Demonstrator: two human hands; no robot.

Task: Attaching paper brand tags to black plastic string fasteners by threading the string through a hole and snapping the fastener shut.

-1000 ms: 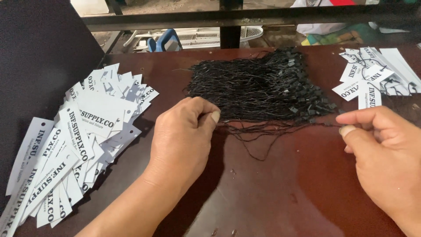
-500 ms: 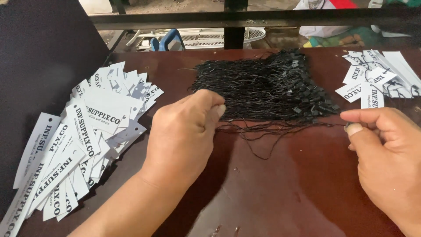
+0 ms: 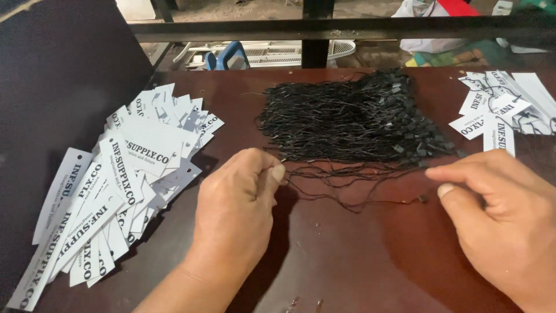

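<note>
A tangled pile of black strings with small black clasps (image 3: 353, 119) lies mid-table. My left hand (image 3: 237, 203) is just in front of its near left edge, thumb and fingers pinched on the ends of a few loose strands. One slack strand (image 3: 370, 203) curves across the table to a small clasp near my right thumb. My right hand (image 3: 498, 217) rests at the right, forefinger and thumb slightly apart and holding nothing that I can see.
A fanned heap of white printed paper tags (image 3: 110, 185) covers the left of the dark brown table (image 3: 347, 261). A smaller group of tags with strings attached (image 3: 498, 110) lies at the far right. A dark board (image 3: 52, 81) stands at the left, and a metal rail (image 3: 324, 28) runs behind.
The strand that was stretched taut between both hands now lies slack on the table. My right hand's pinch has loosened; my left hand stays pinched at the pile's edge.
</note>
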